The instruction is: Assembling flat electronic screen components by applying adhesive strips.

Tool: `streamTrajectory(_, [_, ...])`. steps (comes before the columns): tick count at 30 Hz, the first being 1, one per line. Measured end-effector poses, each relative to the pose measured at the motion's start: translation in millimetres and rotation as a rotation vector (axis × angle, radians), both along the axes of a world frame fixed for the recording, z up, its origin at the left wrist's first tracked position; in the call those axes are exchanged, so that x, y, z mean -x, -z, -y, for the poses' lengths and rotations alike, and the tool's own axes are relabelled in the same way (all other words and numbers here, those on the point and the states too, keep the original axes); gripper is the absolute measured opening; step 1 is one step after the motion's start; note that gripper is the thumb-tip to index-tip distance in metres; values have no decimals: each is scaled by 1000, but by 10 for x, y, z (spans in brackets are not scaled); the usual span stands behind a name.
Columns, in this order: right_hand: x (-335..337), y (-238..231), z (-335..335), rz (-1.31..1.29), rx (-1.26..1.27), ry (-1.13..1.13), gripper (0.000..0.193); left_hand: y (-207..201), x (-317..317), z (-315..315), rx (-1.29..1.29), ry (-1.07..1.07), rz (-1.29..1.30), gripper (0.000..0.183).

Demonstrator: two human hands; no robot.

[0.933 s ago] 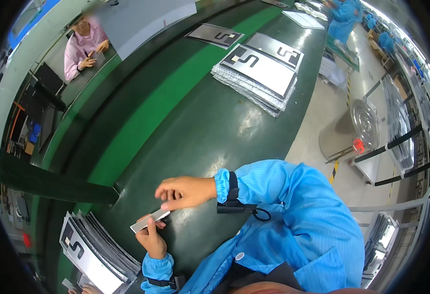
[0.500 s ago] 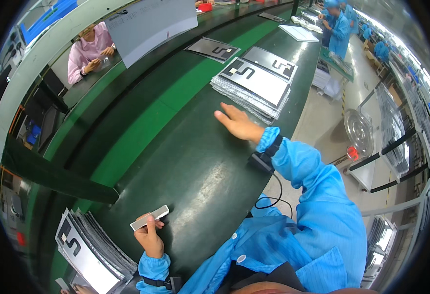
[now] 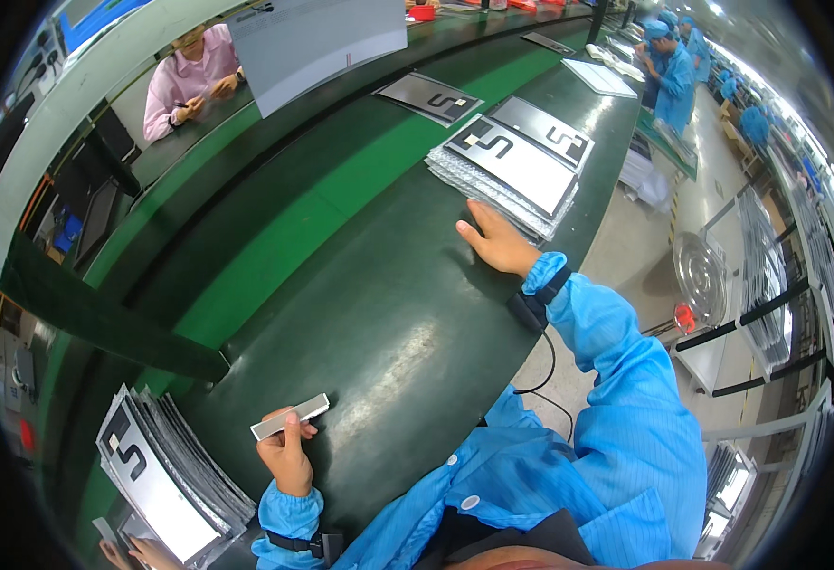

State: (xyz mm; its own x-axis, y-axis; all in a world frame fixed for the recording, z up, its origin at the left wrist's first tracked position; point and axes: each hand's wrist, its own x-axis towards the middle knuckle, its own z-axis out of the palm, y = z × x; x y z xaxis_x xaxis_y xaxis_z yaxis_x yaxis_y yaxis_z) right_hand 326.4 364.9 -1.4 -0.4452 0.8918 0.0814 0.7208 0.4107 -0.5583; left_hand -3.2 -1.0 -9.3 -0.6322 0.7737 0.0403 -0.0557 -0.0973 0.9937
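My left hand (image 3: pixel 291 463) is closed around a small flat silver-white bar (image 3: pixel 305 410), thumb on top, held over the green table. My right hand (image 3: pixel 504 243) is stretched forward with nothing in it, thumb apart from the fingers. Its fingertips are at the near edge of a stack of flat panels (image 3: pixel 521 179); whether they touch it I cannot tell. The panels are silver-white with a dark end and a black S-shaped strip, with clear bubbly wrapping between them. Another stack of similar panels (image 3: pixel 172 494) leans at the lower left.
The green table (image 3: pixel 341 313) curves away to the far right, with a single panel (image 3: pixel 431 98) beyond the stack. A hanging sheet (image 3: pixel 327 47) and a post (image 3: pixel 104 318) stand at the left. Another person's hands (image 3: pixel 146 553) show at the lower left. Racks (image 3: pixel 768 275) line the right.
My right hand has moved closer to the near edge of the panel stack. My left hand still holds the bar in about the same place. The view has shifted slightly.
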Motion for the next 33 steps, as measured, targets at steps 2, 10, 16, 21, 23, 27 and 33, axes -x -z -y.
streamTrajectory(2, [18,-44,17,23,-6,6,84,-4,-21,-1,-2,-25,-20,21])
streamTrajectory(10, [37,-116,-179,4,-14,62,82,-12,5,-22,24,6,-7,19])
streamTrajectory(16, [403,-804,-175,92,-122,-168,83,-8,29,-40,29,7,18,18])
streamTrajectory(21, [891,-1217,-922,260,-110,39,83,-69,23,57,36,10,112,15])
streamTrajectory(23, [1048,-1198,-1363,354,-244,90,77,-63,9,80,58,-9,90,14])
streamTrajectory(27, [867,-563,-2609,458,-348,-70,64,-59,-47,90,156,-14,7,13])
streamTrajectory(33, [-869,190,-4939,787,-251,-207,58,-65,-93,-19,41,26,-116,13])
